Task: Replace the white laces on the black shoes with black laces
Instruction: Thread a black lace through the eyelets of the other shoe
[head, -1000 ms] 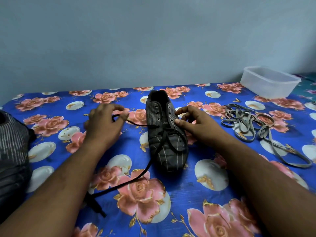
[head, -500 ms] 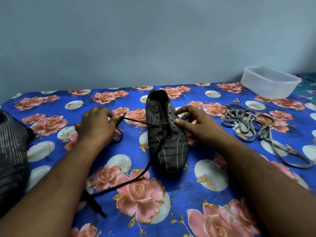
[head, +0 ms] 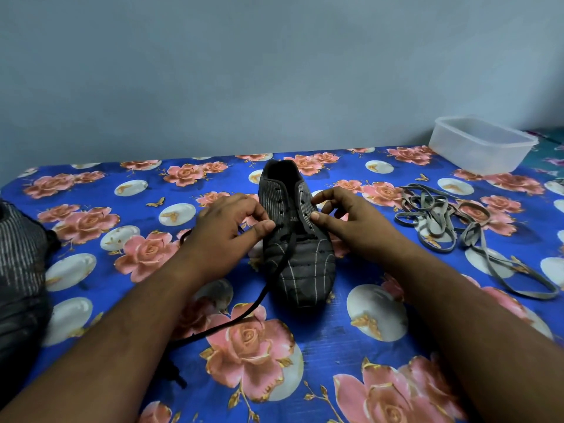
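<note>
A black shoe (head: 300,264) with thin pale stripes stands on the flowered blue cloth, toe toward me. A black lace (head: 268,288) is threaded through its lowest eyelets and trails off to the lower left. My left hand (head: 225,236) pinches the lace between thumb and fingers right at the shoe's left eyelet row. My right hand (head: 345,221) pinches the right eyelet flap with thumb and forefinger. The removed white laces (head: 442,221), greyish here, lie in a loose tangle to the right. A second dark striped shoe (head: 21,270) shows partly at the left edge.
A translucent plastic tub (head: 482,145) stands at the back right near the wall. The blue flowered cloth (head: 335,346) covers the whole surface, and a plain grey wall rises right behind it.
My left hand pulled the lace out to the left, then came back right to the shoe's left eyelets. My right hand has stayed on the right flap.
</note>
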The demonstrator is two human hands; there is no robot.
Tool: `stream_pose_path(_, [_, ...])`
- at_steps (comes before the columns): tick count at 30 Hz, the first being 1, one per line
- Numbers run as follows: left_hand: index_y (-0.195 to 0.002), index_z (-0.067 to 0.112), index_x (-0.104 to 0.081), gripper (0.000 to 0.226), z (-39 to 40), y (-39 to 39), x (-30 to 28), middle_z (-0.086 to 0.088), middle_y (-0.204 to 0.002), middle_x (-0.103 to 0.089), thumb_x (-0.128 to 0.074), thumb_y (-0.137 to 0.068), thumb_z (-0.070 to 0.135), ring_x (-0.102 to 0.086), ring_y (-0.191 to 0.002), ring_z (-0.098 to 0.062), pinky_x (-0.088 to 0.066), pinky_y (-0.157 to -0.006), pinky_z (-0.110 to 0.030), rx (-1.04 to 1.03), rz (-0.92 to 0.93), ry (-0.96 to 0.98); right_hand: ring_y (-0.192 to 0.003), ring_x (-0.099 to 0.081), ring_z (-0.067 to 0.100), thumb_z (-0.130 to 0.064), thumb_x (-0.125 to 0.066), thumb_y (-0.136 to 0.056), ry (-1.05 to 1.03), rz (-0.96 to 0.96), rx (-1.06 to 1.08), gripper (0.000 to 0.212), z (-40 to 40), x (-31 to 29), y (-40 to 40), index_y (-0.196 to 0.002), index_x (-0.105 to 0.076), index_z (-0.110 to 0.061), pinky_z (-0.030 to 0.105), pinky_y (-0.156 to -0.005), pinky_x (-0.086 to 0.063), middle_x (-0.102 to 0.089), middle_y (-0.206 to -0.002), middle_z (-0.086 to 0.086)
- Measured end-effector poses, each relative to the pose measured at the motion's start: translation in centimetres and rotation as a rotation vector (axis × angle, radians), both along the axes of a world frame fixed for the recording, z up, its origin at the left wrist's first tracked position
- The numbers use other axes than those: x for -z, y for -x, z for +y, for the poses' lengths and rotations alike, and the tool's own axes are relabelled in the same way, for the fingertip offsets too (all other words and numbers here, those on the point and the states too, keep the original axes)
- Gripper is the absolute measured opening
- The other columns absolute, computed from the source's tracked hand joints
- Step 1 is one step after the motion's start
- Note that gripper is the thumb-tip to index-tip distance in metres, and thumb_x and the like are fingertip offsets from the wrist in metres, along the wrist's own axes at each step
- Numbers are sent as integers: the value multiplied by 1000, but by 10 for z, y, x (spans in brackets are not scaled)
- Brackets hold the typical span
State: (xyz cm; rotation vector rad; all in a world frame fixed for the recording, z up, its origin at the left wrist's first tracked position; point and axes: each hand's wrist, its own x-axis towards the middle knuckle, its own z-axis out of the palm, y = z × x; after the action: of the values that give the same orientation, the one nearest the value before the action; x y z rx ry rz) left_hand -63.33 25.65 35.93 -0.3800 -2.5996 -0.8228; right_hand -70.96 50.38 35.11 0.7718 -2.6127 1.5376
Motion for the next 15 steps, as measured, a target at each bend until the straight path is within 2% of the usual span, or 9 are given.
stream_pose_path(3, [-81, 42, -53, 20, -6, 1, 1, 18, -87, -58, -47, -88, 60, -51, -90, -10, -45, -89, -49, -16, -24, 19, -98, -54, 14, -31, -71, -93, -32, 48, 7, 25, 0, 1, 0, -118, -65, -31, 24, -79, -42, -57, -107, -7])
stream_pose_path(5, [-83, 38, -55, 24, -13, 1, 3, 17, -86, -60, -50, -90, 60, -55, -88, -10, -47, -87, -48, -28, -65, 25, -97, -54, 12, -27, -71, -94, -41, 88, -7, 25, -1, 0, 0, -116, -65, -36, 19, -82, -41, -55, -108, -7])
stream_pose_path(8, [-95, 29, -62, 18, -12, -2, 5, 11, -90, -67, -63, -95, 47, -63, -89, -12, -51, -86, -40, 46, -193, -178, -95, -53, 8, -24, -70, -94, -39, 113, -32, 30, -3, -2, -2, -112, -63, -45, 16, -81, -39, -53, -110, -6])
stream_pose_path(10, [-100, 28, -61, 13, -6, -3, 4, 6, -87, -70, -68, -95, 37, -66, -85, -14, -53, -82, -34, 69, -235, -232, -95, -52, 3, -21, -70, -93, -28, 133, -40, 33, -3, -3, -3, -112, -62, -47, 15, -80, -38, -52, -109, -9])
stream_pose_path(13, [-94, 25, -64, 6, -1, -3, 0, 6, -76, -69, -69, -96, 21, -64, -70, -10, -53, -73, -31, 101, -228, -227, -99, -52, 5, -19, -68, -94, -33, 173, -74, 33, -4, -5, -6, -116, -64, -44, 18, -84, -42, -51, -108, -13])
stream_pose_path(15, [-90, 26, -66, 6, -5, -4, -2, 11, -73, -68, -69, -95, 24, -63, -68, -9, -51, -69, -32, 73, -158, -148, -101, -53, 8, -19, -66, -96, -40, 176, -116, 29, -4, -8, -9, -117, -67, -39, 20, -86, -45, -51, -106, -12])
